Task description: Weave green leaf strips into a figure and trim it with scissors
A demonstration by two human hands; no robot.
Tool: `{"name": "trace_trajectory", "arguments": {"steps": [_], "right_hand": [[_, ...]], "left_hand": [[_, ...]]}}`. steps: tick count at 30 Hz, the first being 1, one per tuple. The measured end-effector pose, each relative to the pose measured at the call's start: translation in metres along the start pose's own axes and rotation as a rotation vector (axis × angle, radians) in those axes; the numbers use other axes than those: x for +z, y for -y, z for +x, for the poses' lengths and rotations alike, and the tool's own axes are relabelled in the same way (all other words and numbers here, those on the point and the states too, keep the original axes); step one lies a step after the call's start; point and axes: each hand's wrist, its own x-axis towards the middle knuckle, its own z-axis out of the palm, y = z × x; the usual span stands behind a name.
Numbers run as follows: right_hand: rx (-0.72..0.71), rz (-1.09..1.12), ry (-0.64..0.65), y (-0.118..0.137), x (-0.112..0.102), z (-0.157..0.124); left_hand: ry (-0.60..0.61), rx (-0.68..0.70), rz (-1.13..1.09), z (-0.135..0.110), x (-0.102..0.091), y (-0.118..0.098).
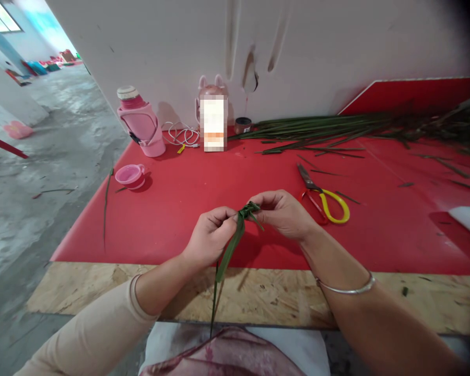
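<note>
Between my two hands, over the front part of the red table, is a green leaf strip (pixel 231 250) twisted into a small knotted bundle at its top. My left hand (pixel 215 230) pinches the left side of that knot. On the other side, my right hand (pixel 282 211) grips it between thumb and fingers. A broad leaf end and a long thin strand hang from the knot toward my lap. To the right of my right hand lie scissors (pixel 335 209) with one yellow and one red handle, blades pointing away from me.
Long green leaves (pixel 321 128) are heaped along the back right. A pink bottle (pixel 143 128), a pink cup (pixel 131 176), a white cable (pixel 182 136), a blurred-out phone-like screen (pixel 213 122) and a small tin (pixel 243 125) stand or lie at the back left. Bare chipboard (pixel 274 297) edges the front.
</note>
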Motion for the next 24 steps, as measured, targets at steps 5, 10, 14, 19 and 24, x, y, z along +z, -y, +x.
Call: {"name": "trace_trajectory", "arguments": {"steps": [5,10,14,19,24], "right_hand": [[-0.073,-0.06,0.016,-0.001,-0.002,0.0],[-0.143,-0.078,0.047,-0.004,-0.003,0.0],[-0.178,-0.105,0.046,-0.006,-0.002,0.0],[-0.21,-0.238,0.033,-0.004,-0.013,0.005],[-0.283,-0.333,-0.176,0.001,-0.02,0.005]], "left_hand": [[0.032,0.014,-0.019,-0.001,0.0,-0.001],[0.047,0.02,-0.033,-0.002,0.001,-0.003],[0.039,0.025,-0.037,-0.003,0.001,-0.003],[-0.083,0.039,-0.035,0.003,-0.003,0.001],[-0.212,0.067,0.066,0.009,-0.005,0.007]]}}
